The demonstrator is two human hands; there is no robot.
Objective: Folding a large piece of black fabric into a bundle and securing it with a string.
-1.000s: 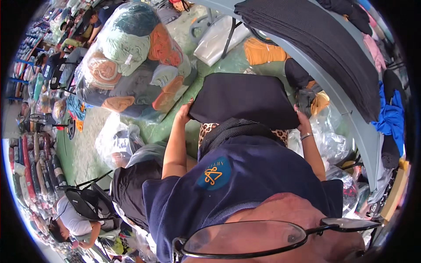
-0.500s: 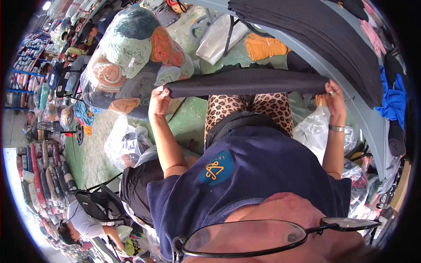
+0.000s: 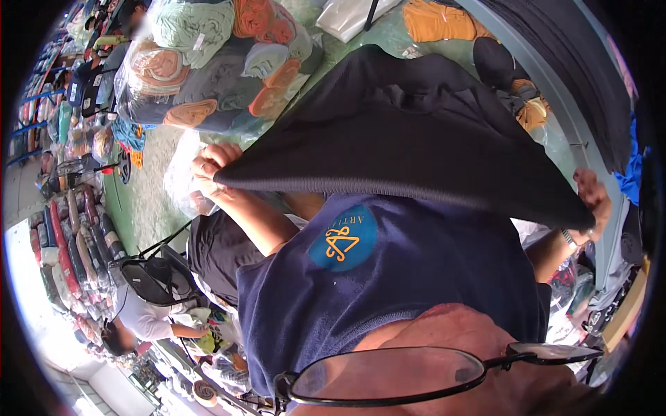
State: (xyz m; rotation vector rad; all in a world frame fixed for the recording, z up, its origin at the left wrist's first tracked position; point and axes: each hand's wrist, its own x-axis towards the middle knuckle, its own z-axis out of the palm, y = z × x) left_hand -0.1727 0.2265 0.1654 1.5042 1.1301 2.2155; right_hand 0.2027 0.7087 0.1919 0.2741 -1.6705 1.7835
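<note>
Both hands grip one dark charcoal knitted garment (image 3: 416, 132), stretched wide in front of the person's chest: the left hand (image 3: 211, 166) is clamped on its left corner with fingers curled round the ribbed hem, and the right hand (image 3: 593, 201) is closed on the pointed right corner, a thin band at that wrist. The garment is the largest thing in view, a soft, matte, fine-ribbed knit that bellies upward in a broad triangular fold, its lower edge pulled taut between the two hands. Below it lies the person's navy blue cotton shirt (image 3: 416, 291), smooth, with a round blue patch bearing an orange emblem. Beyond the garment, on the green floor (image 3: 146, 201), sits a big clear plastic bale of rolled fabrics (image 3: 215, 76) in orange, grey, mint and cream, lumpy and tightly packed. At the upper right a grey-blue bench (image 3: 548, 90) edge runs diagonally, carrying a flat stack of dark folded cloth (image 3: 576, 48). A mustard-yellow crumpled cloth (image 3: 437, 21) lies near the top. At the lower edge, thin dark-rimmed spectacles (image 3: 416, 378) curve across.
</note>
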